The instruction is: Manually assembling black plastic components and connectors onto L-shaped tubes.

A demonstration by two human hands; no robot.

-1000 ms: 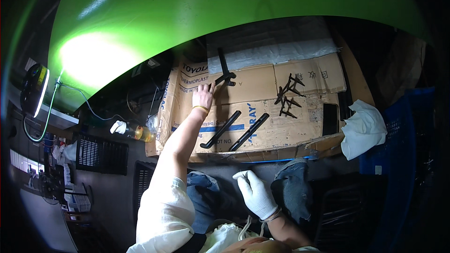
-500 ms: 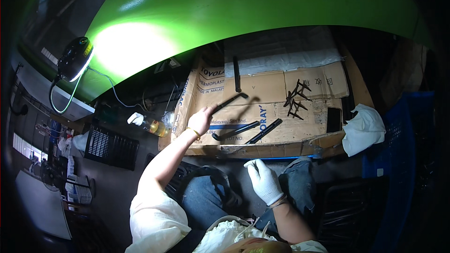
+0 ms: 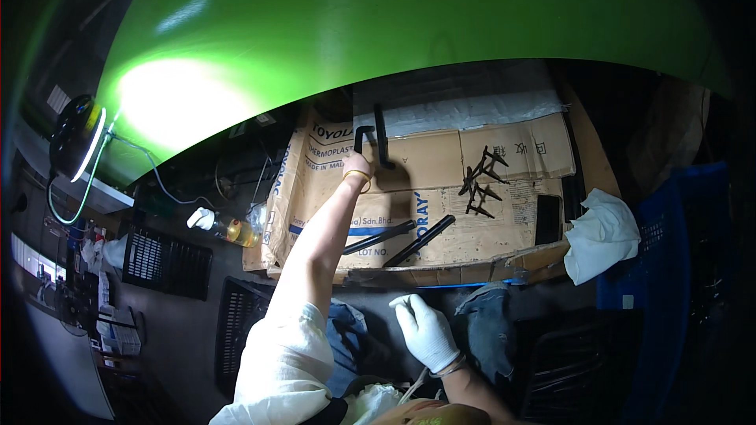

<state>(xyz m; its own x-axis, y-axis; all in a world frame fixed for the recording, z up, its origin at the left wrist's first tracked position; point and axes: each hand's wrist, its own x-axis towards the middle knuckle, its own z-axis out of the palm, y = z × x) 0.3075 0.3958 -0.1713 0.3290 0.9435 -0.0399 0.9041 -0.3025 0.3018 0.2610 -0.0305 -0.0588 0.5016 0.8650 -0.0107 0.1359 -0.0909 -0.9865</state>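
My bare left hand (image 3: 358,165) is closed around a black bent bar (image 3: 361,135) over the far left of a cardboard tray (image 3: 441,159). Just right of it lies a similar black bar (image 3: 382,140), reaching onto a translucent plastic sheet (image 3: 465,102). Two more black bars, one on the left (image 3: 378,238) and one on the right (image 3: 420,241), rest near the tray's front edge. My right hand (image 3: 429,334), in a white glove, hovers above my lap in front of the tray. Its fingers are curled together; whatever they might hold is hidden.
Several small dark pronged parts (image 3: 482,181) lie in a pile on the cardboard. A white cloth (image 3: 602,234) hangs over the tray's right corner. To the left are a spray bottle (image 3: 240,231), a black crate (image 3: 167,262) and a lit lamp (image 3: 79,138). A green curved panel (image 3: 409,16) rises behind.
My left hand has carried its black bar away from me, from mid-tray to beside the bar at the back. The right hand has kept nearly the same pose. The whole view has shifted slightly.
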